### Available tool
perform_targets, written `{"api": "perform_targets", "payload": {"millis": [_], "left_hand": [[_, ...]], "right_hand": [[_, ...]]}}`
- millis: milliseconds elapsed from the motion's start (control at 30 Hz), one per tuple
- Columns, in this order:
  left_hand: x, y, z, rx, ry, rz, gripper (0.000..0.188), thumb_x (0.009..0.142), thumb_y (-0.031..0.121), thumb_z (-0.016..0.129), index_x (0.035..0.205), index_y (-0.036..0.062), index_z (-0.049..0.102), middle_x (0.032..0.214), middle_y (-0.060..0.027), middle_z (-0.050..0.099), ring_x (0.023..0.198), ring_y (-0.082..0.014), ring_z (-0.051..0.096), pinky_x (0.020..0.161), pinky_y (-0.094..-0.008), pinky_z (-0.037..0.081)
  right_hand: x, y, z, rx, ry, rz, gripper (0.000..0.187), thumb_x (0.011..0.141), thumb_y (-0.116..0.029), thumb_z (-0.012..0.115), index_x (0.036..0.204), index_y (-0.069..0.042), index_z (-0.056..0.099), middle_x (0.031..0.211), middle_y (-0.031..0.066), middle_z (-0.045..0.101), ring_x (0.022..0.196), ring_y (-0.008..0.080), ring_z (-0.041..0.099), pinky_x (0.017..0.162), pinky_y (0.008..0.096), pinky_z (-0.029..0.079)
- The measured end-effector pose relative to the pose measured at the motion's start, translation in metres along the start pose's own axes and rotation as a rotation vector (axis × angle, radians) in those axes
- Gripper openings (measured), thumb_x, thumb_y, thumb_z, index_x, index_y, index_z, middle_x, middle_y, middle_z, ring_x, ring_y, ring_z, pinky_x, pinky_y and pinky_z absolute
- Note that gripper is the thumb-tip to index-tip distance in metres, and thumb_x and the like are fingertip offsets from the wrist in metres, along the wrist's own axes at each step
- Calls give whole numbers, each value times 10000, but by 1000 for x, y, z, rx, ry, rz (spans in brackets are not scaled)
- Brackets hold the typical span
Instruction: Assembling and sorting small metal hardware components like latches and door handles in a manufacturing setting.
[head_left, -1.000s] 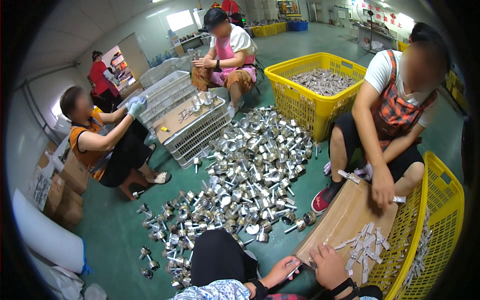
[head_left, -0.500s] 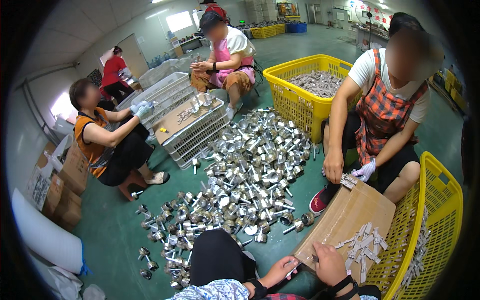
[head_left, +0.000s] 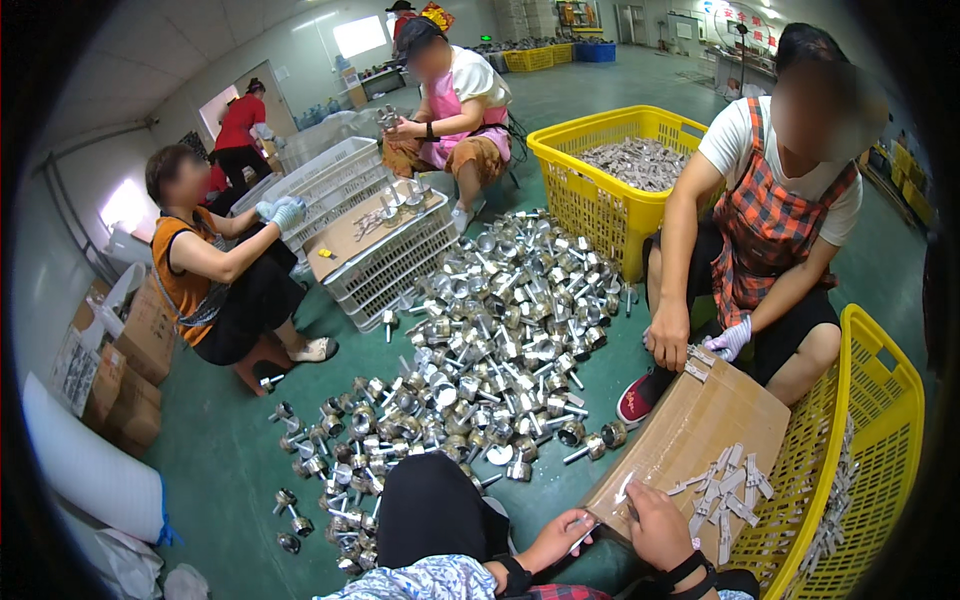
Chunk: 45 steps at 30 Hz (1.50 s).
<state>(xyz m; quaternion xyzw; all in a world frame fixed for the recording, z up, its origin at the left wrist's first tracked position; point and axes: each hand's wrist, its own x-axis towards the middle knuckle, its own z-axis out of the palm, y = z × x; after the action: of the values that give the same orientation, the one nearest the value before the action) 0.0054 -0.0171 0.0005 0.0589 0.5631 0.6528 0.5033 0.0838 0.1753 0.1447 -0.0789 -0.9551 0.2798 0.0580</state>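
Shifted since a second ago: opposite worker's hands now at far edge of cardboard sheet [head_left: 700,430], no longer at its middle. Sheet lying flat across yellow basket [head_left: 880,400]; light, stiff, liable to slide, best pinched at near corner. Left hand [head_left: 565,530] grasping a small metal piece against that corner. Right hand [head_left: 655,520] resting curled on the edge; grip unclear. Small flat metal pieces [head_left: 730,485] scattered beside.

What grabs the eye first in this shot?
The big heap of shiny metal fittings spread over the green floor at centre. Next, the yellow crate of metal parts behind it, and at lower right the cardboard sheet where the left hand and right hand rest beside small silvery pieces.
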Motion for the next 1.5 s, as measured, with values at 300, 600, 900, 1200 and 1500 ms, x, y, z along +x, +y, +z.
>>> {"api": "perform_targets", "payload": {"millis": [300,600,900,1200,1500], "left_hand": [[0,0,3,-15,7,20,289,1024,325,599,1174,77,594,857,-20,658,589,-58,518,538,-196,421],[-3,3,3,26,0,15,323,1026,351,590,1196,77,585,872,-17,667,601,-59,517,551,-197,428],[-2,6,4,25,6,21,310,1031,339,584,1190,73,577,871,-13,668,603,-57,514,554,-196,424],[-2,8,1,18,6,6,315,1034,344,578,1189,70,572,870,-16,666,603,-57,513,554,-197,421],[-3,10,2,24,8,12,299,1035,339,577,1170,72,580,868,-15,660,598,-57,513,551,-197,419]], "right_hand": [[6,-27,-12,-19,30,76,435,827,-34,643,1255,22,598,1343,270,567,1207,439,559,1045,446,453],[12,-48,-29,-76,105,0,457,738,12,646,1194,0,619,1248,246,612,1101,435,603,940,477,500],[6,-52,-21,-81,-60,-40,290,694,-39,646,984,-44,652,867,155,654,813,372,647,730,475,520],[-1,-38,-9,-223,-258,-23,99,769,-148,625,819,-63,638,790,174,671,711,377,674,653,486,534],[-1,-37,-10,-198,-263,-55,108,775,-150,629,832,-58,633,788,173,666,719,376,672,659,486,534]]}}
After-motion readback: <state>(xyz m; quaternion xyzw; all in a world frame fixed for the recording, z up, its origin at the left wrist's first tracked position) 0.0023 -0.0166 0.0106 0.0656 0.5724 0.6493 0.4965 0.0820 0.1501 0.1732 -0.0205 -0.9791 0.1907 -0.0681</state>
